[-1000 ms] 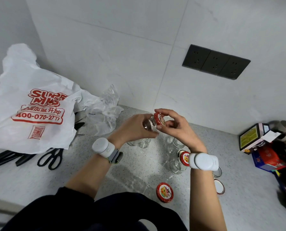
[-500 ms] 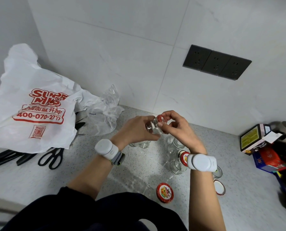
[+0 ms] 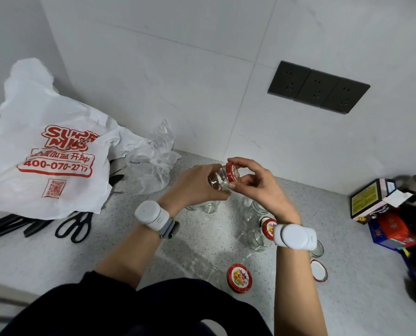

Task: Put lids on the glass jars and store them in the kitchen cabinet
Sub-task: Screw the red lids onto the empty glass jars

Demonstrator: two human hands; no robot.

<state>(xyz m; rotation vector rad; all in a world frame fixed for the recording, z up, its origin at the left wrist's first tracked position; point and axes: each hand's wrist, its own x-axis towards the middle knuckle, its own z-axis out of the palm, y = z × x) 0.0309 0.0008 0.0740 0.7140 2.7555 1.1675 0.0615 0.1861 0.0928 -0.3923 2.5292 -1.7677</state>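
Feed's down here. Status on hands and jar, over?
Left hand grips glass jar; right hand on its red lid. Both above counter. Nothing blocking.

Open counter (image 3: 129, 253) lies front-left; scissors (image 3: 74, 226) and plastic bag (image 3: 44, 151) block left; boxes (image 3: 381, 214) crowd right.

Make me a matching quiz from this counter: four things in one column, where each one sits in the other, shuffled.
Things:
1. black-handled scissors
2. small clear glass jar with a red lid
3. loose red printed lid
4. dark triple wall socket panel

Places:
A. on the tiled wall
B. flat on the speckled counter, near the body
C. beside the white plastic bag
D. held between both hands

Pairs: 1-C, 2-D, 3-B, 4-A
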